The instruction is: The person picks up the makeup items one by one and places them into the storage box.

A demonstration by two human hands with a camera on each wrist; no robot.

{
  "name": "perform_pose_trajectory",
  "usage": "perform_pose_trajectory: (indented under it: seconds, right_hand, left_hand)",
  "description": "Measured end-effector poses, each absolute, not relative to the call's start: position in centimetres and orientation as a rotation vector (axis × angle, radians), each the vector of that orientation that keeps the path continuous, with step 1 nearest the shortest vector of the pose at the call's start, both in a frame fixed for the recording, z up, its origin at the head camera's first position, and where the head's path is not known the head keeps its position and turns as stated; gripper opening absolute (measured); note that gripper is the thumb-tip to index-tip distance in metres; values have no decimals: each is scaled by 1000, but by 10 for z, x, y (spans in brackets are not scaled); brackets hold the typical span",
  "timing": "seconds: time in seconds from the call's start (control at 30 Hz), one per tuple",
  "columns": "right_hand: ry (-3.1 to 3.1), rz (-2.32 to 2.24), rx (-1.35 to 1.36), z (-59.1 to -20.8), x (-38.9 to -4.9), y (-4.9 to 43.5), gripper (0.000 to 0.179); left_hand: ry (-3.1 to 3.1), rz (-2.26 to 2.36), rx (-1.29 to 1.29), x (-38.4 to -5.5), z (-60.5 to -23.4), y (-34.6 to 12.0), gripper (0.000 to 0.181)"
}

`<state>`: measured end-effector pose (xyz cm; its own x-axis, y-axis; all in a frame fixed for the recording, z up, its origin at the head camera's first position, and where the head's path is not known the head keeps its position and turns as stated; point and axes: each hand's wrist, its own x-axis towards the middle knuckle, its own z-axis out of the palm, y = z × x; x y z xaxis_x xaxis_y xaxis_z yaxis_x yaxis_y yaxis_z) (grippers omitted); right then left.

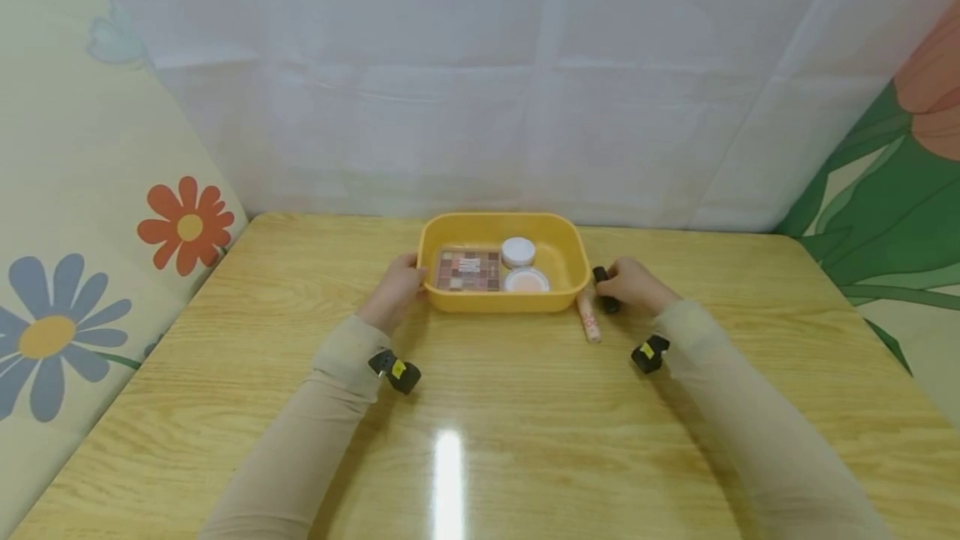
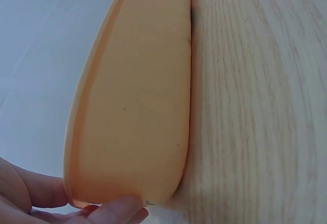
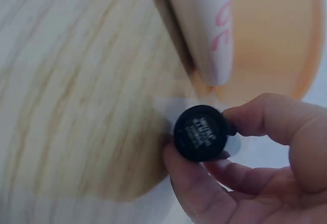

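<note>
My left hand (image 1: pixel 397 292) grips the left end of a yellow plastic basin (image 1: pixel 495 302) by its rim; in the left wrist view the thumb and fingers sit on either side of that rim. Inside the basin lie an eyeshadow palette (image 1: pixel 468 272), a white round jar (image 1: pixel 518 251) and a round powder compact (image 1: pixel 527 280). Just right of the basin, my right hand (image 1: pixel 637 283) pinches a black cosmetic tube (image 3: pixel 201 133) between thumb and fingers. Small print shows on its round end. Between basin and tube lies a pale pink tube (image 1: pixel 589 319) with red marks.
The wooden table (image 1: pixel 525 423) runs back to a white cloth wall (image 1: pixel 480 107). Flower-printed panels (image 1: pixel 67 190) stand at both sides. Each wrist wears a small black camera, such as the left one (image 1: pixel 397 372).
</note>
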<state>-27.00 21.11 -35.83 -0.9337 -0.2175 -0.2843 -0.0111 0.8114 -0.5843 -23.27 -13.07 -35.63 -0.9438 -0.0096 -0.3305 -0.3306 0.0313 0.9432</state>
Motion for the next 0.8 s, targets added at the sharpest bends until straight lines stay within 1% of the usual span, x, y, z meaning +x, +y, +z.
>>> perform_pose_trajectory:
  seconds: [0.13,0.2,0.37,0.43,0.8]
  right_hand:
    - [2647,-887,-137,-357,-270,215,18]
    - [2643,-896,-113,-355,-269,216,22]
    - [2615,-944,-30,-348,-265,217,49]
    - [2595,-984,-12,-344,-262,217,55]
    - [2558,-1107,23,-329,-253,215,60]
  left_hand:
    - [2080,2000,-356,-233,-357,-131,47]
    - [2083,1993,-360,-233,-356,-130,48]
    - [2077,1994,-362,-232,-355,-130,48]
    - [2075,1998,-364,-232,-355,-130,48]
    - [2066,2017,-340,-233,-357,-130,48]
